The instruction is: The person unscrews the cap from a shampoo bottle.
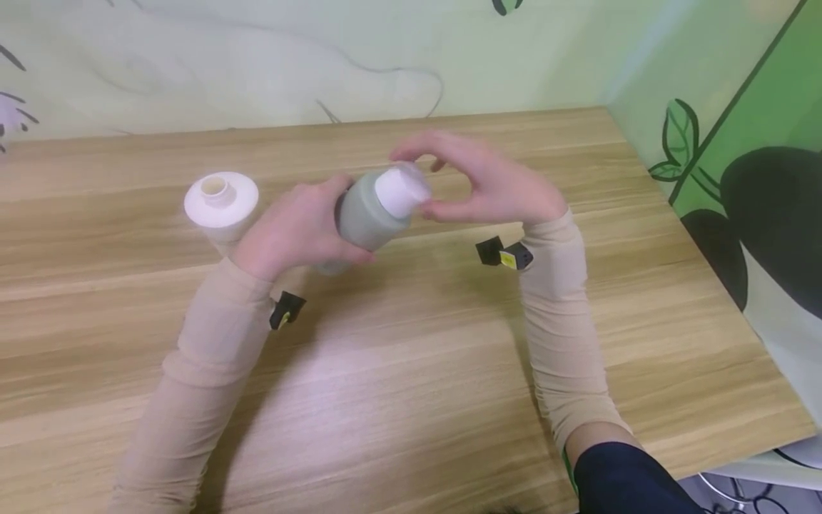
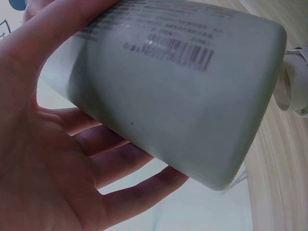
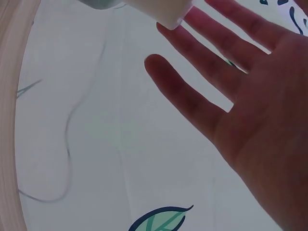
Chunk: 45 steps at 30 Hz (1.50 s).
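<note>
My left hand (image 1: 295,228) grips a pale green bottle (image 1: 366,218) around its body, holding it tilted above the table with its white cap (image 1: 397,191) toward the right. In the left wrist view, small print and a barcode (image 2: 178,53) show on the bottle's side. My right hand (image 1: 491,182) arches over the cap, fingertips and thumb right at its edges. The right wrist view shows its fingers fairly straight, with the cap's end (image 3: 166,12) beside the fingertips. Near my left wrist stands a white bottle (image 1: 237,203) with an uncapped neck.
The wooden table (image 1: 385,400) runs back to a pale green wall (image 1: 257,78) with painted leaves. Its right edge lies beyond my right arm, with a dark rounded shape (image 1: 777,214) past it. Each sleeve carries a small black camera mount (image 1: 287,310).
</note>
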Each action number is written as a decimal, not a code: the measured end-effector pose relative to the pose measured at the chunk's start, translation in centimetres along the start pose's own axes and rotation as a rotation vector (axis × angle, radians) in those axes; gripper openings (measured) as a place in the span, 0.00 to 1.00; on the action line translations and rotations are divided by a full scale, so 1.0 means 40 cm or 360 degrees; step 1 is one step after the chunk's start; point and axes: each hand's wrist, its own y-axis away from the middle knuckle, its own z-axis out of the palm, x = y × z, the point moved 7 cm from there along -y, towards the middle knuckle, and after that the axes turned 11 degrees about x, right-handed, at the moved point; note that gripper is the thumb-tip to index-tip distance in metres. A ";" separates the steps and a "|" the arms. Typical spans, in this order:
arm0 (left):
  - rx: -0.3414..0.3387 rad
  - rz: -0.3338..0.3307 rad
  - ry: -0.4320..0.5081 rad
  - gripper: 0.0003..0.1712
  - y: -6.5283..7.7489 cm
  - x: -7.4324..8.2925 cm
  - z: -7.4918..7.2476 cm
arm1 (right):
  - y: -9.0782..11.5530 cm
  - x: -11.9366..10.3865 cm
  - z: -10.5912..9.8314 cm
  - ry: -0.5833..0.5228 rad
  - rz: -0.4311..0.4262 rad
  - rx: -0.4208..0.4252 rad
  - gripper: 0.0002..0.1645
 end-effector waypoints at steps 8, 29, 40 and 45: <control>0.0015 -0.0002 -0.0010 0.49 0.002 0.001 -0.005 | 0.005 0.028 -0.017 0.0120 0.0270 0.0069 0.32; 0.0021 0.0025 -0.0018 0.47 0.006 0.000 -0.007 | -0.001 -0.011 0.004 0.0030 -0.0103 0.0006 0.28; 0.0015 0.0016 -0.0007 0.47 0.008 0.002 -0.012 | 0.002 0.000 -0.009 0.0019 0.0069 0.0019 0.34; 0.0011 0.0013 -0.0012 0.46 0.009 0.001 -0.012 | 0.002 0.006 -0.020 0.0112 0.0122 0.0102 0.29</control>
